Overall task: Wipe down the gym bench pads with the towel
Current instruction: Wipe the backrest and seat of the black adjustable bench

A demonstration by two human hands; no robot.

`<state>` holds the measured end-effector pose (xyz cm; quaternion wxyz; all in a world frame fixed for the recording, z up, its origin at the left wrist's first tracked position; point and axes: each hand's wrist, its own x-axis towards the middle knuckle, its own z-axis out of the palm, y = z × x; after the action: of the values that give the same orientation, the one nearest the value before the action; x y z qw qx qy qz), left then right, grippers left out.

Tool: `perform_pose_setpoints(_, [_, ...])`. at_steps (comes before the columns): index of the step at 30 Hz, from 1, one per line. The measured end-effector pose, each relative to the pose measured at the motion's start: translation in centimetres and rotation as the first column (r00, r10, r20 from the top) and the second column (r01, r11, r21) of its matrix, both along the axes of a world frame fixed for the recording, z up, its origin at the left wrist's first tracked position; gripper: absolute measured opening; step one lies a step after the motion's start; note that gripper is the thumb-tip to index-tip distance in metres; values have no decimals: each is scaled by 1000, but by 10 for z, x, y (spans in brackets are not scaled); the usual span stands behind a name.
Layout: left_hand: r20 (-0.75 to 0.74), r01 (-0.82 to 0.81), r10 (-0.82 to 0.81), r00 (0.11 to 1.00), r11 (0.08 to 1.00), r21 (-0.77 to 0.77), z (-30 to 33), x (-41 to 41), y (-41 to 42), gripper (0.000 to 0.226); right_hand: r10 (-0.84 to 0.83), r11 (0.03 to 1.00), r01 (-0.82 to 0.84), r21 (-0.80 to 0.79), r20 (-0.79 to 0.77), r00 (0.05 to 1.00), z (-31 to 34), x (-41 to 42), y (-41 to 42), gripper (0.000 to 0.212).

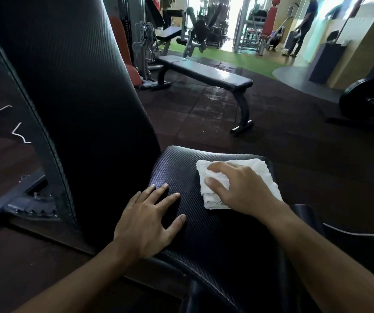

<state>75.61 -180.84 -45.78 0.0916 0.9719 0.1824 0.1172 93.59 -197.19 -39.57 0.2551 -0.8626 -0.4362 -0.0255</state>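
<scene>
In the lower centre of the frame a black textured seat pad (pixel 181 177) carries both of the person's hands. The right hand (pixel 242 190) lies palm down on a folded white towel (pixel 258 171), fingers spread loosely over the cloth and pressing it against the pad rather than closing around it. The towel sits on the far right part of the seat pad, close to its front edge, with its folded layers showing at the lower left corner beside the thumb. The left hand (pixel 149 222) rests flat on the bare seat pad to the left of the towel, fingers splayed apart and holding nothing; it does not touch the towel.

Rising through the upper left of the frame is the bench's black back pad (pixel 75 75), tilted and seen from close by, with a stitched seam along its left edge. Below it at the left a dark metal frame (pixel 23 199) with a notched adjuster shows. Beyond, in the upper centre, a flat bench (pixel 206 72) stands on the dark rubber floor (pixel 294 143). A barbell plate (pixel 366 98) sits at the right edge, and a person (pixel 303 26) stands in the upper right.
</scene>
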Motion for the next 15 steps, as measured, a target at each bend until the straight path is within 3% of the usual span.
perform_pose_setpoints(2, [16, -6, 7, 1000, 1000, -15, 1, 0, -1, 73, -61, 996, 63, 60, -36, 997, -1, 6, 9, 57])
perform_pose_setpoints(3, [20, -6, 6, 1000, 1000, -20, 1, 0, -1, 73, -138, 990, 138, 9, -12, 990, -1, 9, 15, 53])
perform_pose_setpoints(5, [12, 0, 0, 1000, 1000, -16, 0, 0, -1, 73, -302, 916, 303, -261, 47, 952, -5, 13, 23, 57])
perform_pose_setpoints(7, [16, -3, 3, 1000, 1000, -7, -1, 0, 0, 71, -372, 829, 327, -454, -10, 928, -15, 14, 25, 70])
perform_pose_setpoints(11, [24, -18, 17, 1000, 1000, 6, -4, 0, 0, 67, -410, 819, 347, -457, -43, 911, -32, 19, 23, 78])
perform_pose_setpoints(15, [13, -18, 17, 1000, 1000, 14, -4, 1, -1, 67, -345, 805, 294, -515, -4, 939, -33, 24, 27, 76])
